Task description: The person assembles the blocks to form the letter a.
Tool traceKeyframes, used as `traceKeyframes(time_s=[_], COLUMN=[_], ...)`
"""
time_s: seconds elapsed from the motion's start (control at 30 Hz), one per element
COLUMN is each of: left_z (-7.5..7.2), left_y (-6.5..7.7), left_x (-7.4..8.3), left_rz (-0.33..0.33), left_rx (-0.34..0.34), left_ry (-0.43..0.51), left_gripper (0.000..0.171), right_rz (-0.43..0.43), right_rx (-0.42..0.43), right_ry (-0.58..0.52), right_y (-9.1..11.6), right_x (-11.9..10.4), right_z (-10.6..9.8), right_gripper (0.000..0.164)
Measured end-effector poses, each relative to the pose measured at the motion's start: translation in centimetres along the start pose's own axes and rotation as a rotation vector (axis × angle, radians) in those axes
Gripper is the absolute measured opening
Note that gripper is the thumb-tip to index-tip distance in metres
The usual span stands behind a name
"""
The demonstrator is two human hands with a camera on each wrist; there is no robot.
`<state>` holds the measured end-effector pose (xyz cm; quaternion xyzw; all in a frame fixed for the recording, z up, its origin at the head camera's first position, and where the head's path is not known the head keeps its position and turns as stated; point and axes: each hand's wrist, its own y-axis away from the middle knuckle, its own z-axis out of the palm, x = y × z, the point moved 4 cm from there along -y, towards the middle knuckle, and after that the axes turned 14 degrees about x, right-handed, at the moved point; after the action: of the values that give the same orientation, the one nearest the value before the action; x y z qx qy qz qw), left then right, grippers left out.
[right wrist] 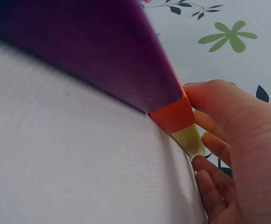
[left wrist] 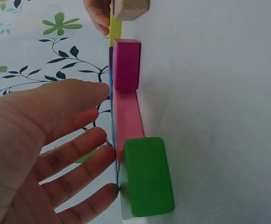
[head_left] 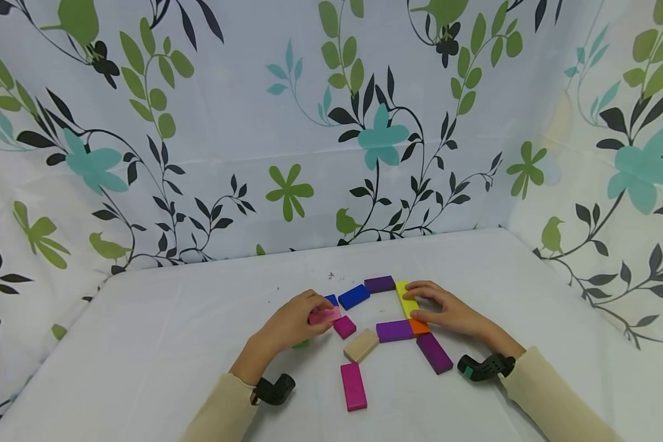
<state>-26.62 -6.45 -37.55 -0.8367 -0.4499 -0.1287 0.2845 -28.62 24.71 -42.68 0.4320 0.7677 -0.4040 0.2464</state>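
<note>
Coloured blocks form a figure on the white table. My left hand [head_left: 294, 320] is at the pink block [head_left: 325, 315], its fingers spread and loosely bent along the far side in the left wrist view. A magenta block [head_left: 345, 327] adjoins the pink one's right end; a green block [left wrist: 149, 177] stands at its left end, mostly hidden by the hand in the head view. My right hand [head_left: 447, 307] rests beside the yellow block [head_left: 407, 301], fingers touching its right side. Its thumb lies by the orange block [head_left: 418, 327], which sits against the yellow one's near end.
Blue [head_left: 355, 297] and dark purple [head_left: 379, 284] blocks run along the back. Nearer lie a purple block [head_left: 395, 331], a plain wooden block [head_left: 361, 346], a plum block [head_left: 434, 353] and a long magenta block [head_left: 354, 387]. A patterned curtain [head_left: 226, 123] hangs behind the table.
</note>
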Motion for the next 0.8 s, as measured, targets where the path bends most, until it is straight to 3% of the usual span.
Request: traceKeyframes(time_s=[0.23,0.57,0.8], left_z=[0.44,0.66,0.65], left_y=[0.1,0.14,0.3], left_x=[-0.08,-0.3,-0.58], left_rz=[0.018,-0.042,-0.037], left_rx=[0.002,-0.013,0.004], left_ry=[-0.068,-0.066,-0.073], left_gripper=[0.032,0.035,0.034], right_rz=[-0.001,0.013,0.004], right_rx=[0.001,0.001,-0.004], right_ry=[-0.005,-0.005,-0.01], right_y=[0.05,0.0,0.03], right_x=[-0.16,-0.1,-0.25], right_z=[-0.07,-0.13,0.0], right_gripper=[0.034,0.034,0.034])
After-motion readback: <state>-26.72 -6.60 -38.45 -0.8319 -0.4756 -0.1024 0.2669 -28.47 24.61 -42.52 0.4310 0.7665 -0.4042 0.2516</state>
